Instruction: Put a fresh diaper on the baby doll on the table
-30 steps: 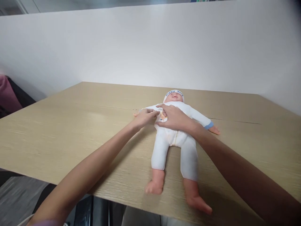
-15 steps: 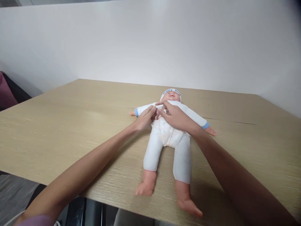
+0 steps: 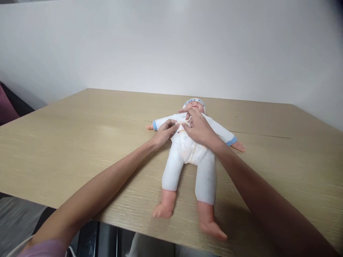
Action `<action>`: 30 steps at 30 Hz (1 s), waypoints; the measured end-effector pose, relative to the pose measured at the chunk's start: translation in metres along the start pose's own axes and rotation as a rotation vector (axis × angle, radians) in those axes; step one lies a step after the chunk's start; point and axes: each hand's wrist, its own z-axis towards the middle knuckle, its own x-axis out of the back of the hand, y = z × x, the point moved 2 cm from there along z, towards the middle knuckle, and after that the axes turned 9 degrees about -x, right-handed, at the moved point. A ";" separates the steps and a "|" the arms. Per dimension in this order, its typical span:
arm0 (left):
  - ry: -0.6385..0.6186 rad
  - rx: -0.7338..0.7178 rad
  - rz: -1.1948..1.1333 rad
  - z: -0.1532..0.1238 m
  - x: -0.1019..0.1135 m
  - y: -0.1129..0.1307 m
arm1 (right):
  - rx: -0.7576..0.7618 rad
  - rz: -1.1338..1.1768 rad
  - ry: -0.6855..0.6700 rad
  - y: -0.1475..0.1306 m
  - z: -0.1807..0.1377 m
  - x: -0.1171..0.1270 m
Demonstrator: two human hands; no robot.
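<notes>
A baby doll point(image 3: 205, 178) in a white suit with blue cuffs lies on its back, feet towards me, wearing a headband lettered in blue. Around its hips is a white diaper point(image 3: 189, 148), its upper edge bunched at the belly. My left hand point(image 3: 166, 132) pinches that edge from the left, thumb against the fingers. On the other side my right hand point(image 3: 197, 125) grips the edge between thumb and curled fingers, its index finger stretched out over the doll's chest. The exact contact of the right fingertips is partly hidden.
The doll rests on a light wooden table point(image 3: 80, 142) with a seam across it. Behind the table rises a white wall point(image 3: 160, 46). A purple and black object point(image 3: 9, 103) stands beyond the left edge. Below the front edge are dark objects.
My hands have moved slightly apart, and more of the diaper's upper edge shows between them. My right hand has lifted a little up the doll's chest. The view has shifted slightly.
</notes>
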 end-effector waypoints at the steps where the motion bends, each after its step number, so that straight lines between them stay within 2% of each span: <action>1: 0.004 -0.003 -0.023 0.000 -0.001 0.000 | -0.007 0.014 0.021 0.000 0.000 0.000; 5: 0.031 0.000 0.001 0.002 -0.002 0.001 | 0.005 0.015 0.131 -0.002 -0.005 0.006; 8: 0.124 -0.001 0.189 0.000 -0.001 0.007 | 0.006 0.006 0.223 -0.008 -0.019 0.019; 11: 0.263 -0.083 0.467 -0.015 -0.004 0.026 | 0.013 0.004 0.282 -0.019 -0.049 0.039; 13: 0.245 -0.207 0.570 -0.033 -0.012 0.048 | 0.053 -0.003 0.254 -0.027 -0.079 0.051; 14: 0.178 -0.267 0.586 -0.044 -0.017 0.059 | 0.081 -0.003 0.209 -0.031 -0.095 0.055; 16: -0.093 -0.312 0.577 -0.065 -0.030 0.077 | 0.128 0.015 0.051 -0.035 -0.126 0.057; 18: -0.425 -0.269 0.596 -0.085 -0.042 0.086 | 0.131 0.037 -0.124 -0.032 -0.152 0.053; 19: -0.541 -0.243 0.641 -0.093 -0.045 0.086 | 0.115 0.033 -0.181 -0.028 -0.162 0.049; 20: -0.596 -0.228 0.705 -0.099 -0.046 0.085 | 0.096 0.015 -0.206 -0.023 -0.168 0.045; 21: -0.591 -0.224 0.775 -0.103 -0.046 0.082 | 0.077 -0.013 -0.205 -0.017 -0.172 0.041; 24: -0.411 -0.197 0.873 -0.107 -0.042 0.068 | 0.017 -0.095 -0.111 -0.002 -0.172 0.033; 27: -0.234 -0.145 0.821 -0.105 -0.042 0.054 | -0.057 -0.148 -0.001 0.004 -0.165 0.029; 30: -0.138 -0.101 0.774 -0.101 -0.045 0.047 | -0.069 -0.203 0.038 0.000 -0.160 0.026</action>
